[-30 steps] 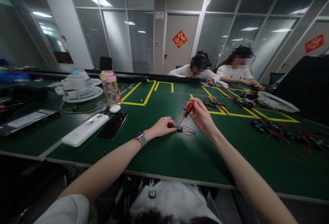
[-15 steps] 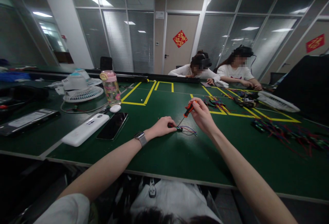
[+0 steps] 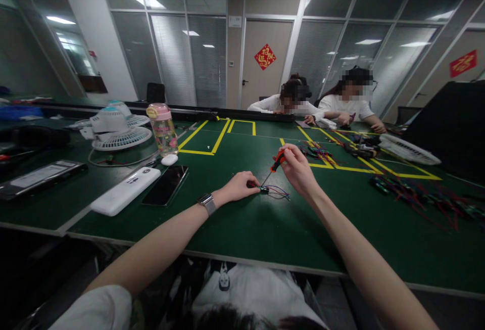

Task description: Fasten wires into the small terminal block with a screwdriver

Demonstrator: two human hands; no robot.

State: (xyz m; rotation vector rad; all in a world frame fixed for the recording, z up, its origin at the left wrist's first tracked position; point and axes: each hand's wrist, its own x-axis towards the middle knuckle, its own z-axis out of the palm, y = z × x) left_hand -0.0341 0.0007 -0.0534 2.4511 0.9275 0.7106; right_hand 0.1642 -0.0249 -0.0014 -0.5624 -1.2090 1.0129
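My right hand (image 3: 297, 168) is closed round the red and black handle of a screwdriver (image 3: 279, 159). Its shaft slants down to the left, and the tip meets a small green circuit board with wires (image 3: 264, 189) on the table. With fingers pinched on the board's left end, my left hand (image 3: 242, 186) rests on the green table top (image 3: 235, 234). Thin red and blue wires trail from the board to the right. The exact contact of the tip is too small to make out.
Left of my hands lie a black phone (image 3: 165, 185), a white power bank (image 3: 126, 191) and a pink-lidded bottle (image 3: 163, 129), with a white fan (image 3: 122, 130) behind. Wired boards (image 3: 424, 196) are heaped at the right. Two people (image 3: 348, 100) sit across the table.
My hands, the screwdriver and the board hold nearly the same place. Across the table, the person at the right has raised one hand slightly.
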